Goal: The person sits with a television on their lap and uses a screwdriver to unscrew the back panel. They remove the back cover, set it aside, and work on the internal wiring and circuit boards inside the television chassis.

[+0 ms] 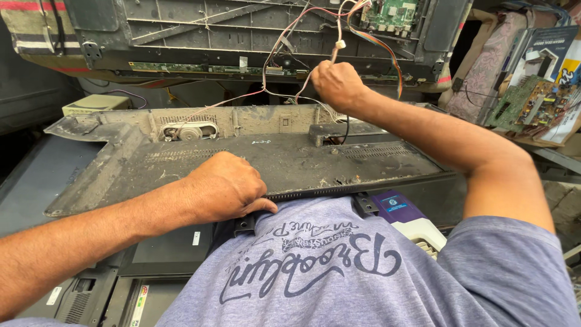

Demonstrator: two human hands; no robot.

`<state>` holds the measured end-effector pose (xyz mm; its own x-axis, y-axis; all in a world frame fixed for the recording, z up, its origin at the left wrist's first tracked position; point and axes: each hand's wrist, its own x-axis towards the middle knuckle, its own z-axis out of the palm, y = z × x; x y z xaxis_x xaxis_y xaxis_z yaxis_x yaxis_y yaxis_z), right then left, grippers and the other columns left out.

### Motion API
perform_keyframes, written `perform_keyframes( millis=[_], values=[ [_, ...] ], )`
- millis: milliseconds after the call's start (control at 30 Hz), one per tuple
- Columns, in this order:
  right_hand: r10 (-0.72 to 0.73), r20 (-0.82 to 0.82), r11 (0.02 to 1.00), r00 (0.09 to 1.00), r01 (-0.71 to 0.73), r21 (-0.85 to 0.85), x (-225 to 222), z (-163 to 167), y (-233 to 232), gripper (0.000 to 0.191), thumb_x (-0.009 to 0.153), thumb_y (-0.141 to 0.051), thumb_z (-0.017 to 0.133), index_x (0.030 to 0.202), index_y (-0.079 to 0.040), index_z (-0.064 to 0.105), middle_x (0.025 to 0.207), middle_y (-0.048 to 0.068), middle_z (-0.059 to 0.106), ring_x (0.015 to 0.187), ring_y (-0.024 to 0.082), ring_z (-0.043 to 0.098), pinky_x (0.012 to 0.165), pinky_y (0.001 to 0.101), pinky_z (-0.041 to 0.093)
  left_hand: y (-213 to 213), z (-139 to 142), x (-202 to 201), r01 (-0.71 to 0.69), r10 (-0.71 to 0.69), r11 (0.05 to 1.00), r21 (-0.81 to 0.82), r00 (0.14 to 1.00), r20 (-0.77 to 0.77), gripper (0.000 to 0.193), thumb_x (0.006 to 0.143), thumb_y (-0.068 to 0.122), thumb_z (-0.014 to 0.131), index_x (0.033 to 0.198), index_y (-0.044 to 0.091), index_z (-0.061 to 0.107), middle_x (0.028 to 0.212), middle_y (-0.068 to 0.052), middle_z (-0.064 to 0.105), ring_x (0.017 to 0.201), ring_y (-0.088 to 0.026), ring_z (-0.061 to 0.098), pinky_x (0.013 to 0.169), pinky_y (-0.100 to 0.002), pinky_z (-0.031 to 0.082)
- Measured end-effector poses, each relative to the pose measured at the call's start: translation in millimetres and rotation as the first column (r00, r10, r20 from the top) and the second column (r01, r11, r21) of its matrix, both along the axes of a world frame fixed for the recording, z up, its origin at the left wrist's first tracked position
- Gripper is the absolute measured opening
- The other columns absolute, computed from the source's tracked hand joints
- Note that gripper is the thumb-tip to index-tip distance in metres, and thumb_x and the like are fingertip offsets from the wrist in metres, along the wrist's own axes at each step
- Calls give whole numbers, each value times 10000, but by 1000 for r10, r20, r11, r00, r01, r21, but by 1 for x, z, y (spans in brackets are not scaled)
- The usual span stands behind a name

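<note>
A dusty dark plastic back cover (284, 160) of a flat screen lies flat before me, its near edge against my grey-blue shirt. My left hand (225, 188) rests on that near edge, fingers curled over it and gripping the rim. My right hand (336, 85) is stretched out beyond the cover's far edge, closed around a bundle of thin red and white wires (284, 42). The wires run up to a green circuit board (390, 15) on the open screen chassis (242, 36) standing behind the cover. A small oval speaker (189, 131) sits in the cover's far left part.
Another loose circuit board (529, 103) and boxes are stacked at the right. A beige box (94, 104) stands at the far left. Dark flat panels (163, 254) lie under the cover at the lower left. A purple and white object (405, 215) sits by my right side.
</note>
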<state>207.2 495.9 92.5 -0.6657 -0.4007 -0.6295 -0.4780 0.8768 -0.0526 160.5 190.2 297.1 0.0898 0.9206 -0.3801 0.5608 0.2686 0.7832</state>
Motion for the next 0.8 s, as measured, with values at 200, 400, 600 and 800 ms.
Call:
perform_keyframes(
  millis=[200, 400, 600, 800],
  values=[
    [-207, 24, 960, 978, 208, -186, -11, -3, 14, 72, 915, -91, 668, 965, -43, 689, 932, 124, 657, 771, 286, 668, 654, 419, 557, 0, -5, 4, -19, 19, 1000, 11, 1000, -8, 567, 908, 613, 579, 667, 122, 730, 678, -83, 715, 744, -348, 700, 647, -460, 559],
    [-505, 98, 666, 858, 459, -588, -33, 44, 25, 121, 1044, -121, 614, 1010, -7, 635, 948, 144, 638, 782, 278, 630, 704, 432, 515, -1, -6, 4, -50, 51, 998, 32, 999, -18, 573, 904, 610, 600, 645, 115, 724, 660, -89, 704, 718, -346, 695, 627, -455, 553],
    [-598, 290, 607, 747, 659, -444, -49, 60, 58, 242, 1090, -239, 565, 1000, -24, 632, 843, 121, 658, 765, 255, 633, 706, 441, 496, 8, -6, -5, -55, 55, 998, -6, 998, -16, 572, 904, 612, 607, 655, 111, 728, 658, -93, 700, 712, -344, 694, 617, -451, 550],
    [-700, 448, 417, 556, 827, -376, -51, 28, 84, 289, 1112, -256, 542, 953, -30, 626, 787, 60, 658, 634, 162, 573, 555, 352, 472, 8, -9, -6, -76, 78, 996, 52, 997, -21, 578, 910, 603, 600, 646, 106, 730, 648, -86, 706, 706, -340, 697, 615, -454, 552]
  ],
)
